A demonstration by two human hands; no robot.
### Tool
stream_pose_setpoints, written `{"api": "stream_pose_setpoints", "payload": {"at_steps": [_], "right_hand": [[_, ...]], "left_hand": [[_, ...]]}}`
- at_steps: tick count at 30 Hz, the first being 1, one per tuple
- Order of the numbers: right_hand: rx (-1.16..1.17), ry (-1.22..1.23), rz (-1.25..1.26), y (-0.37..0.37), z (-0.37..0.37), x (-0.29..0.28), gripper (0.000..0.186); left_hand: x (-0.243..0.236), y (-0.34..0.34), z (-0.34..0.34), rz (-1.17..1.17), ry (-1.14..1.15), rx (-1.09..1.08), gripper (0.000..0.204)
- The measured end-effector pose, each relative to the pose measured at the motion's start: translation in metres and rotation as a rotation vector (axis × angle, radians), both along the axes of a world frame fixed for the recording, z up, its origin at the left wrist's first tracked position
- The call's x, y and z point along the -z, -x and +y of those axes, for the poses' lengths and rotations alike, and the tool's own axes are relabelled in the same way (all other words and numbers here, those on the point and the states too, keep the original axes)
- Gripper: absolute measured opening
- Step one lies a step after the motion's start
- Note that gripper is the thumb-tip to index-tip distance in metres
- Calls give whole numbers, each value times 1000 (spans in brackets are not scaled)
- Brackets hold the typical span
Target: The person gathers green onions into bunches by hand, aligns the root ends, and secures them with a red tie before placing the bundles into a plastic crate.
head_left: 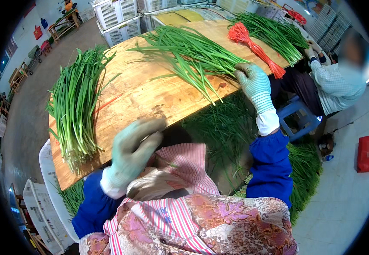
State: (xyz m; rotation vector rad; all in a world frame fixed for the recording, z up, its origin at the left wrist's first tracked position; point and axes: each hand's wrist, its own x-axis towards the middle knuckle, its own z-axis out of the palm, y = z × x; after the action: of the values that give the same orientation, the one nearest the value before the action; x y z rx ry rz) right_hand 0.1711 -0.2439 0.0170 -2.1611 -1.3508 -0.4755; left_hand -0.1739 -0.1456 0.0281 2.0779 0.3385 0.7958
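Note:
My right hand point(254, 87), in a pale glove with darkened fingertips, grips the stem ends of a loose pile of garlic chives point(188, 49) on the wooden board point(150, 93). Their leaves fan out toward the far left, with a few strands splayed toward me. My left hand point(135, 146), gloved too and slightly blurred, is held at the board's near edge, fingers stretched out and thumb apart, with nothing in it. To its left lies a thick bundle of garlic chives point(76, 106), cut ends toward me. A hank of red ties point(254, 46) rests beyond my right hand.
At right, a co-worker point(341, 80) sits at the board beside another chive pile point(273, 36). White crates point(114, 15) are stacked behind the board; a white basket point(44, 212) stands at lower left. Loose chives point(303, 178) lie below, near a blue stool point(297, 117).

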Motion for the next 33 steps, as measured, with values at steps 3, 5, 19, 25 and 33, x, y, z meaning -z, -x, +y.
{"api": "stream_pose_setpoints", "payload": {"at_steps": [3, 5, 19, 25, 33], "right_hand": [[66, 227, -141, 7, 2, 4, 23], [18, 138, -156, 12, 5, 2, 24], [-106, 322, -145, 35, 25, 25, 18], [47, 537, -77, 24, 44, 28, 19], [0, 207, 1003, 42, 30, 20, 29]], "left_hand": [[12, -62, 5, -34, 219, 32, 25], [14, -88, 10, -50, 237, 6, 25], [51, -168, 26, 322, -745, 24, 28], [48, -152, 21, 322, -731, -41, 14], [46, -149, 38, 214, -700, -81, 19]]}}
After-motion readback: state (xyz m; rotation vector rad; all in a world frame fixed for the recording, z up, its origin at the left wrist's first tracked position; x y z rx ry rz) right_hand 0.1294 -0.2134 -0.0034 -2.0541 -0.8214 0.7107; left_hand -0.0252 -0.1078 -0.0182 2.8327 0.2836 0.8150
